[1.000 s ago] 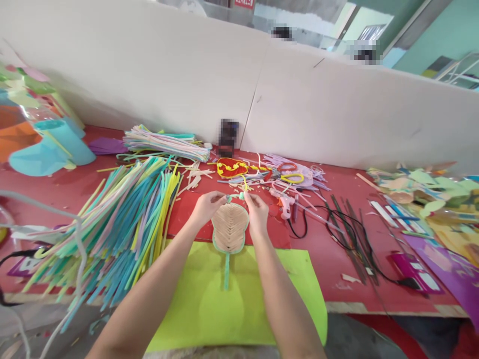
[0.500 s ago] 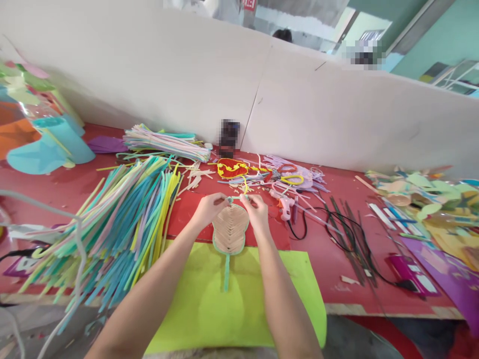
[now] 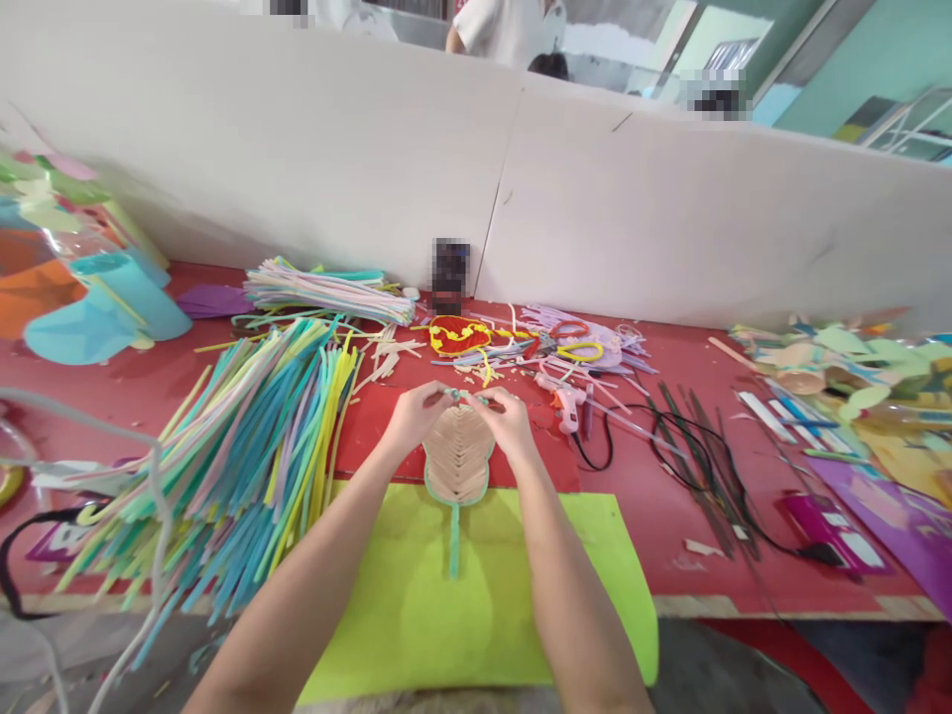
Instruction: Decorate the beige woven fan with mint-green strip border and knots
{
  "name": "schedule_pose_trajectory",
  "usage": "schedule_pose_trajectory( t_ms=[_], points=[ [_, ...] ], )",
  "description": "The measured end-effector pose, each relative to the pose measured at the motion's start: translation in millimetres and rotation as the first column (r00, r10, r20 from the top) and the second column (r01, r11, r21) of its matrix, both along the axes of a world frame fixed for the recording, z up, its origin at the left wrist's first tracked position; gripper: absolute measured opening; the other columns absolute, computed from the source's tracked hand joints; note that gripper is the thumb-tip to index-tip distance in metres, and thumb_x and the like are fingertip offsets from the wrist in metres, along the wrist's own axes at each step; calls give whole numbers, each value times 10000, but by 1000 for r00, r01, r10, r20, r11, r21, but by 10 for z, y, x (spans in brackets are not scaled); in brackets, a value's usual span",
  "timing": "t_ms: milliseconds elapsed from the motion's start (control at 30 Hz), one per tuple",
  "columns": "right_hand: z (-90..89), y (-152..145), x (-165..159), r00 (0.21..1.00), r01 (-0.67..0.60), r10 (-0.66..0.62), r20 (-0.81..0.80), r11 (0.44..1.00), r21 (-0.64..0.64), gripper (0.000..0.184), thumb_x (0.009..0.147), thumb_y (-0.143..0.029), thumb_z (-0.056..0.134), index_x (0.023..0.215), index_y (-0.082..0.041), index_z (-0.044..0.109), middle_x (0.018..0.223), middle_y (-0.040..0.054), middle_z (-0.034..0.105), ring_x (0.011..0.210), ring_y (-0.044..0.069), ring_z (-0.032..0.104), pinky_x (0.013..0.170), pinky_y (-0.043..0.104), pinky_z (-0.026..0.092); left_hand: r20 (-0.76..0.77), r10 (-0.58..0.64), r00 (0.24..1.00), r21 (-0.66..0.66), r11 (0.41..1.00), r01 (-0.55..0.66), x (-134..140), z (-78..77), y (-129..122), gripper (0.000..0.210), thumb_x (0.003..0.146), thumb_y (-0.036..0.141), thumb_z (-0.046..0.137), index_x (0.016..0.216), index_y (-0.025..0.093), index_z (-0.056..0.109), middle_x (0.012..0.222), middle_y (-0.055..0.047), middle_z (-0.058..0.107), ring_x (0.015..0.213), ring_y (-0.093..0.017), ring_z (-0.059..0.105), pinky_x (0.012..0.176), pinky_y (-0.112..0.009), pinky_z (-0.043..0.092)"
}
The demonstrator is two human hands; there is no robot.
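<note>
Between both hands, just above the top of a fan-shaped craft piece [image 3: 457, 461], is a short mint-green pipe cleaner [image 3: 465, 396]. My left hand [image 3: 415, 415] pinches its left end, and my right hand [image 3: 511, 416] pinches its right end. Beige pipe cleaners in a V pattern fill the craft piece, with a mint-green outline and a straight green stem [image 3: 454, 540] pointing toward me. Fingers partly hide its upper edge. It rests over a red sheet [image 3: 372, 426] and a lime-green sheet [image 3: 580, 595].
To the left lies a large heap of coloured pipe cleaners [image 3: 245, 456], with another bundle [image 3: 327, 293] behind. Scissors [image 3: 580, 350] and a pink glue gun [image 3: 569, 402] lie beyond my right hand. A black cable [image 3: 669, 466] crosses dark sticks. A white partition [image 3: 632, 218] stands behind.
My fingertips have drawn closer together, leaving less of the green pipe cleaner showing between them. The camera view has shifted slightly, and a person in white now shows beyond the partition.
</note>
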State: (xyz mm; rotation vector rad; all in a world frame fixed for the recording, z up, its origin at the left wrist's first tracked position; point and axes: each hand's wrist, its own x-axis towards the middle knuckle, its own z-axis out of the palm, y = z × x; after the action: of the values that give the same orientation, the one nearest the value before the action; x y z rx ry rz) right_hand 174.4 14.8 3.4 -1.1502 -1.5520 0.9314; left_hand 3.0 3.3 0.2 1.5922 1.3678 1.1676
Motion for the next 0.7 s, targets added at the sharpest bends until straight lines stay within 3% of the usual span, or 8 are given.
schedule_pose_trajectory(
  t_ms=[367, 533, 700],
  points=[
    [66, -24, 51, 984, -87, 48, -170, 969, -229, 279, 670, -457, 700, 746, -190, 679, 761, 3, 664, 743, 159, 572, 729, 274, 416, -2, -96, 995, 34, 995, 96, -29, 98, -41, 221, 822, 330, 507, 704, 181, 621, 747, -18, 662, 759, -156, 600, 756, -260, 429],
    [45, -15, 108, 979, -161, 127, -156, 962, -222, 262, 684, -435, 695, 772, -188, 676, 773, -1, 660, 753, 155, 568, 754, 278, 417, 81, -138, 987, 0, 990, 139, -9, 94, -42, 225, 817, 330, 506, 668, 174, 572, 657, -9, 626, 674, -139, 572, 684, -247, 430],
    [22, -6, 124, 983, -153, 131, -129, 971, -184, 268, 698, -443, 679, 781, -188, 675, 782, 2, 653, 761, 155, 568, 742, 273, 421, 69, -159, 985, -33, 986, 161, -3, 95, -44, 222, 830, 341, 486, 687, 182, 546, 679, -12, 639, 679, -137, 581, 684, -246, 432]
  ],
)
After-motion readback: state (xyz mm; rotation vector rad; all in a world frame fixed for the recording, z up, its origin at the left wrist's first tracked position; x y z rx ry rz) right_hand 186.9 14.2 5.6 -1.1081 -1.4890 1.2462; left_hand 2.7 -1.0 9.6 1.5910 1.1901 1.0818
